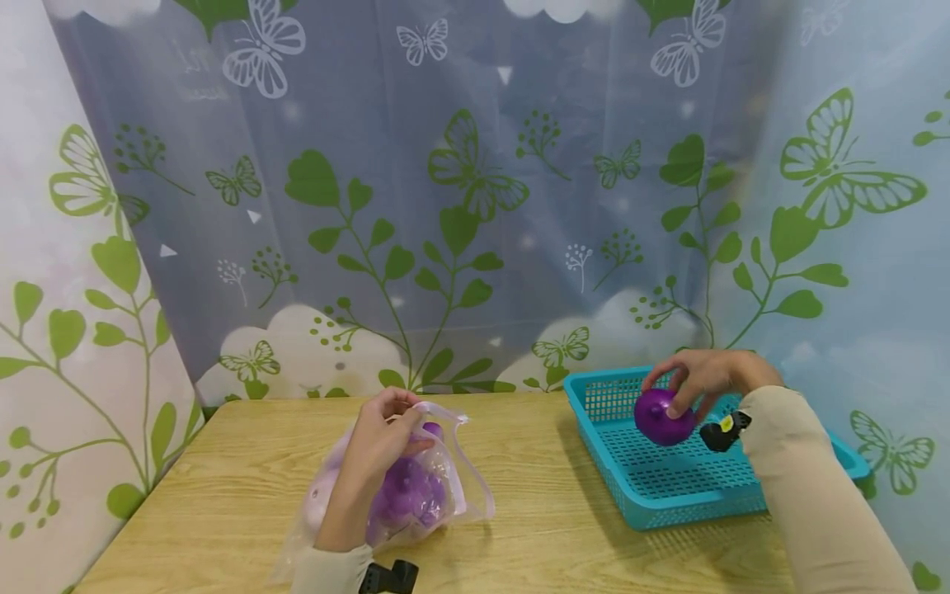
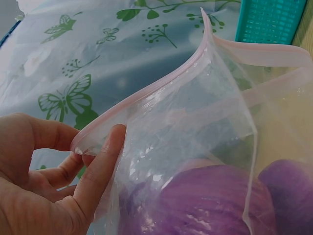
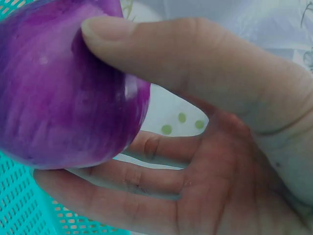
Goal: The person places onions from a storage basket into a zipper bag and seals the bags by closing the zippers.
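Between thumb and fingers, my right hand (image 1: pixel 708 375) grips a purple onion (image 1: pixel 662 417), held over the turquoise basket (image 1: pixel 631 495). The right wrist view shows the onion (image 3: pixel 68 93) close up, glossy and striped, with the thumb across its top. At the left, my left hand (image 1: pixel 386 433) pinches the rim of a clear zip bag (image 1: pixel 475 487) with a pink edge. In the left wrist view the bag's mouth (image 2: pixel 146 93) gapes, and more purple onions (image 2: pixel 215 200) sit inside. A paler round thing (image 1: pixel 319 499) in the bag is partly hidden by the left wrist.
Both bag and basket stand on a wooden table (image 1: pixel 519 462), the basket at its right. Behind and at the sides hangs a curtain (image 1: pixel 475 247) printed with green leaves and butterflies. Wrist cameras (image 1: pixel 723 431) are strapped to both wrists.
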`<move>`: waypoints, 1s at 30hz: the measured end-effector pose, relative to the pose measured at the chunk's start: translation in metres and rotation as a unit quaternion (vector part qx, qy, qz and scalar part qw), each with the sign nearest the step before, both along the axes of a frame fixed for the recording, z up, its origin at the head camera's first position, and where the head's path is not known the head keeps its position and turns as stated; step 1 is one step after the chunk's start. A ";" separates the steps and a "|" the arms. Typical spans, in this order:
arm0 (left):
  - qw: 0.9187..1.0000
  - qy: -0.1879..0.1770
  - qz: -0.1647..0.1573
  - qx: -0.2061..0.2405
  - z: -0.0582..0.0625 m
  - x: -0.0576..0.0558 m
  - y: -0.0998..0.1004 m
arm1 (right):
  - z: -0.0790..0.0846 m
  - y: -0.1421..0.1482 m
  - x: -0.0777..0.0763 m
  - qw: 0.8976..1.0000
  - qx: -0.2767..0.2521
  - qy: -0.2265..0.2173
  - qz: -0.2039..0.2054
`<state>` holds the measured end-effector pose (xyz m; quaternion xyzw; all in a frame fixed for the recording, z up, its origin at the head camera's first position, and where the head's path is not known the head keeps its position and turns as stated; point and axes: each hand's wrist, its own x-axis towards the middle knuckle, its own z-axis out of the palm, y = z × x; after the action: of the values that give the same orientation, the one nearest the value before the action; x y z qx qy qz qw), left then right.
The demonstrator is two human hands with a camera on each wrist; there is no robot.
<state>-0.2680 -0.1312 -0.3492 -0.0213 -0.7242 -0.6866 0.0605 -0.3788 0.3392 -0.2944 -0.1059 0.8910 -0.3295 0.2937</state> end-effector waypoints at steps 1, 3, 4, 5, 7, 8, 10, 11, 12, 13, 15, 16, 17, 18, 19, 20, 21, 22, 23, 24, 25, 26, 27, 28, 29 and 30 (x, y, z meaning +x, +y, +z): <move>1.000 0.000 0.000 0.000 0.000 0.000 0.000 | 0.002 -0.002 0.001 1.000 -0.001 0.003 -0.002; 1.000 0.000 0.000 0.000 0.000 0.000 0.000 | 0.005 -0.006 0.003 1.000 0.002 0.013 0.009; 1.000 0.000 0.000 0.000 0.000 0.000 0.000 | 0.006 -0.008 0.003 1.000 0.003 0.017 0.013; 1.000 -0.001 0.001 0.000 0.001 0.000 0.000 | 0.008 -0.010 0.004 1.000 0.004 0.020 0.016; 1.000 -0.001 0.001 -0.001 0.001 0.000 0.000 | 0.011 -0.014 0.005 0.999 0.006 0.026 0.027; 1.000 -0.001 0.001 -0.001 0.001 0.000 0.000 | 0.012 -0.017 0.005 0.999 0.007 0.030 0.034; 1.000 0.001 0.000 -0.002 0.001 0.000 0.000 | 0.013 -0.022 0.006 0.999 0.007 0.032 0.035; 1.000 0.002 0.000 -0.003 0.001 0.001 0.000 | 0.014 -0.024 0.006 0.999 0.007 0.034 0.037; 1.000 0.002 -0.001 -0.004 0.001 0.001 0.000 | 0.015 -0.027 0.006 0.998 0.007 0.036 0.042; 1.000 0.003 -0.001 -0.004 0.001 0.001 0.000 | 0.015 -0.029 0.006 0.998 0.007 0.039 0.048; 1.000 0.004 -0.001 -0.005 0.001 0.001 0.000 | 0.016 -0.034 0.006 0.998 0.004 0.042 0.051; 1.000 0.004 -0.001 -0.005 0.001 0.001 0.000 | 0.016 -0.037 0.006 0.997 0.005 0.045 0.056; 1.000 0.004 -0.001 -0.005 0.001 0.001 0.000 | 0.016 -0.039 0.006 0.997 0.003 0.048 0.061; 1.000 0.003 -0.001 -0.005 0.001 0.001 0.000 | 0.016 -0.041 0.006 0.997 0.001 0.050 0.065; 1.000 0.003 0.000 -0.005 0.001 0.000 0.000 | 0.016 -0.044 0.006 0.996 0.002 0.054 0.069; 1.000 0.002 0.000 -0.005 0.001 0.000 0.000 | 0.016 -0.046 0.007 0.996 0.001 0.057 0.073; 1.000 0.002 0.000 -0.005 0.001 0.000 0.000 | 0.016 -0.049 0.007 0.995 0.002 0.061 0.077; 1.000 0.001 0.000 -0.005 0.001 0.000 0.000 | 0.016 -0.051 0.007 0.995 0.000 0.064 0.079; 1.000 0.001 0.000 -0.005 0.001 0.000 0.000 | 0.015 -0.053 0.008 0.994 0.000 0.068 0.082; 1.000 0.000 0.000 -0.005 0.001 0.000 0.000 | 0.015 -0.056 0.008 0.994 0.000 0.071 0.086; 1.000 0.000 -0.001 -0.004 0.001 0.000 0.000 | 0.015 -0.058 0.008 0.993 0.001 0.075 0.089; 1.000 0.000 -0.001 -0.004 0.001 0.000 0.000 | 0.015 -0.060 0.008 0.993 0.001 0.076 0.091; 1.000 0.000 -0.001 -0.004 0.001 0.000 0.000 | 0.015 -0.063 0.009 0.993 0.002 0.078 0.091; 1.000 0.000 -0.001 -0.004 0.001 0.000 0.000 | 0.015 -0.064 0.009 0.993 0.002 0.079 0.092; 1.000 0.001 -0.001 -0.004 0.001 0.000 0.000 | 0.015 -0.066 0.009 0.992 0.003 0.080 0.095; 1.000 0.001 -0.001 -0.004 0.001 0.000 0.000 | 0.016 -0.068 0.009 0.992 0.004 0.080 0.096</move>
<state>-0.2678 -0.1317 -0.3487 -0.0225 -0.7266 -0.6840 0.0603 -0.3694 0.2711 -0.2786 -0.2155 0.8986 -0.2870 0.2525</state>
